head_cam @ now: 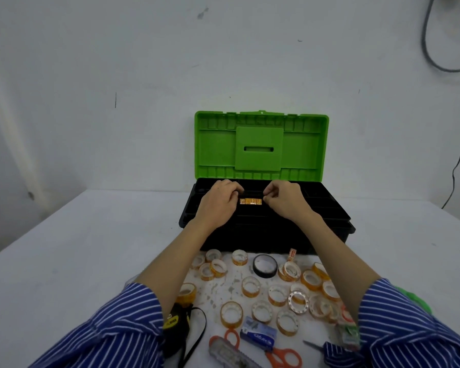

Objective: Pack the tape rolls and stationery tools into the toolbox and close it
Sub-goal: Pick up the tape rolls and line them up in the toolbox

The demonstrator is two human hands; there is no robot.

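Head view: both hands reach into the open toolbox (266, 229) on the table's far side. Left hand (218, 200) and right hand (284, 199) curl their fingers around the ends of an orange tape roll (250, 201) over the black tray; many tape rolls (251, 286) lie near.

Bare-walled workroom, white table (64, 261)

Blue white-striped sleeves (122, 328), pushed up, bare forearms

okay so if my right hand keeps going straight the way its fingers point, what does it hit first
Most likely the orange-labelled tape roll held over the toolbox; the right hand points leftward at it, with the left hand beyond.
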